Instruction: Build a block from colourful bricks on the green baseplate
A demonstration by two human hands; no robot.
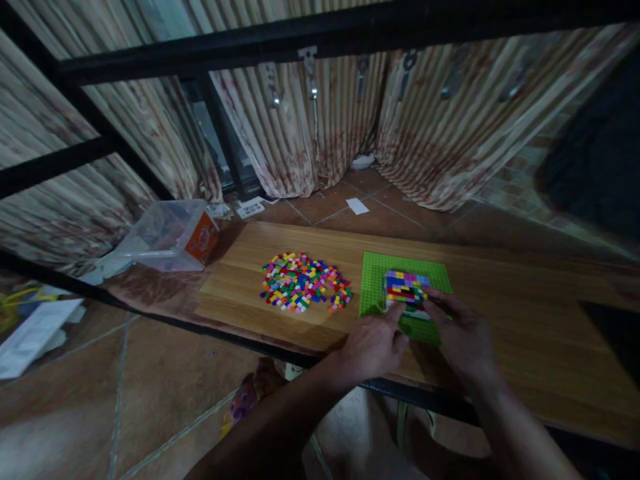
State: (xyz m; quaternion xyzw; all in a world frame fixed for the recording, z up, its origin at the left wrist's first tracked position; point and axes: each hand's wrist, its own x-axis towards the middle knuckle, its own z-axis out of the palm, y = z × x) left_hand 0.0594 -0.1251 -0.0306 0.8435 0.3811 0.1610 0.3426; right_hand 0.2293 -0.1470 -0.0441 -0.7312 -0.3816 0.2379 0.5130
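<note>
A low build of colourful toy bricks stands on a green studded baseplate, with a dark gap among its upper bricks. My left hand is at its near left corner, index finger reaching onto the bricks and the other fingers curled. Against the right side of the build, my right hand has its thumb and fingers closed on the edge. Whether a loose brick is between the fingertips is too small to tell. Left of the baseplate lies a spread pile of loose toy bricks in many colours.
The wooden board lies on a dark-edged table. A clear plastic box with an orange label stands at the far left. Dark metal bars with hanging hooks cross above. A dark flat object is at the right edge.
</note>
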